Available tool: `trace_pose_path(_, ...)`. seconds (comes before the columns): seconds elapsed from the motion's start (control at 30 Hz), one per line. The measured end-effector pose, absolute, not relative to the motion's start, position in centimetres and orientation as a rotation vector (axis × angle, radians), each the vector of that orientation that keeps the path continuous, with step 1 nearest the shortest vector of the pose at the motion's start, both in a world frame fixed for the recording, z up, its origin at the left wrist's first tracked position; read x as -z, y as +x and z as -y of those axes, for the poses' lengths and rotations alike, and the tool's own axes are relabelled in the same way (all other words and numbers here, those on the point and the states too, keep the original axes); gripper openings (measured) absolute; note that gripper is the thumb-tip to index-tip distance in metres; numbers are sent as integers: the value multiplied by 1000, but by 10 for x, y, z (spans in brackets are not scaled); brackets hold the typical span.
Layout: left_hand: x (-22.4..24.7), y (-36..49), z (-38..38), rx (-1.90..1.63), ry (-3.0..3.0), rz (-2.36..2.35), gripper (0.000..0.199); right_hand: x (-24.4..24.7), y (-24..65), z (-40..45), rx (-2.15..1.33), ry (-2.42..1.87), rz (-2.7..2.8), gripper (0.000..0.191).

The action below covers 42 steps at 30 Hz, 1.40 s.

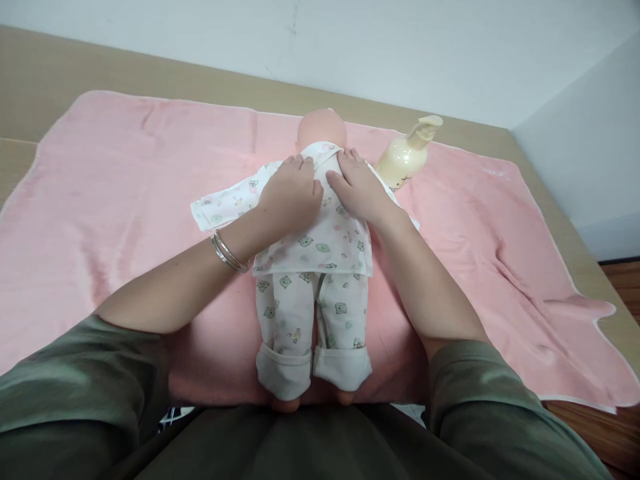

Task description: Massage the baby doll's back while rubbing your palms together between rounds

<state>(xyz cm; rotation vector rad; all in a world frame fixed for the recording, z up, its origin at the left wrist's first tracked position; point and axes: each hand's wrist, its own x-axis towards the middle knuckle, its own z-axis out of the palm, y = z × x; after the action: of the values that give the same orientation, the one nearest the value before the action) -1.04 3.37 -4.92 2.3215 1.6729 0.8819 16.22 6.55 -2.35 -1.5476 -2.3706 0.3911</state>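
A baby doll [323, 127] lies lengthwise in the middle, its head toward the wall and its feet at the near edge. It wears a white printed top [323, 243] and matching trousers [295, 307] with turned-up cuffs. On the left of the doll's upper chest, my left hand [293, 193] rests with bent fingers near the collar; whether cloth is pinched there is unclear. My right hand [360, 187] lies on the right side of the chest, fingers spread over the cloth, thumb pointing left. The left sleeve of the top stretches out sideways.
A pale yellow pump bottle [405, 160] is just right of the doll's shoulder. A pink blanket [165, 153] covers much of the wooden table [45, 73]. A white wall [350, 53] rises behind it.
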Motion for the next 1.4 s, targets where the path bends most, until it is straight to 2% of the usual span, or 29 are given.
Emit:
trace_pose_path(0.2, 34, -11, -35, -794, 2247, -1705, 32, 23, 144, -40, -220, -1625, 2337, 66)
trace_pose_path(0.4, 20, -22, -49, -627, 2133, -1736, 32, 21, 121, 1, -31, -1573, 2303, 59)
trace_pose_path(0.57, 36, -19, -41, -800, 2280, -1701, 44, 13, 136, -21, -171, -1620, 2345, 54)
trace_pose_path(0.7, 43, -10, -25, -725, 2478, -1628, 56, 20, 150, -53, -294, -1619, 2287, 63)
trace_pose_path(0.8, 39, -9, -24, -707, 2489, -1578, 56, 22, 150, -53, -275, -1622, 2273, 64)
trace_pose_path(1.07, 33, -22, -48, -692, 2209, -1769, 41, 6, 127, -1, 121, -1798, 2354, 43)
trace_pose_path(1.17, 28, -16, -33, -626, 2352, -1738, 45, 10, 132, -16, 29, -1754, 2321, 41)
trace_pose_path(1.3, 13, -4, -6, -382, 2414, -1857, 58, 14, 145, -42, -191, -1652, 2315, 53)
trace_pose_path(1.4, 12, -3, -6, -509, 2323, -1853, 51, 13, 146, -41, -194, -1630, 2331, 56)
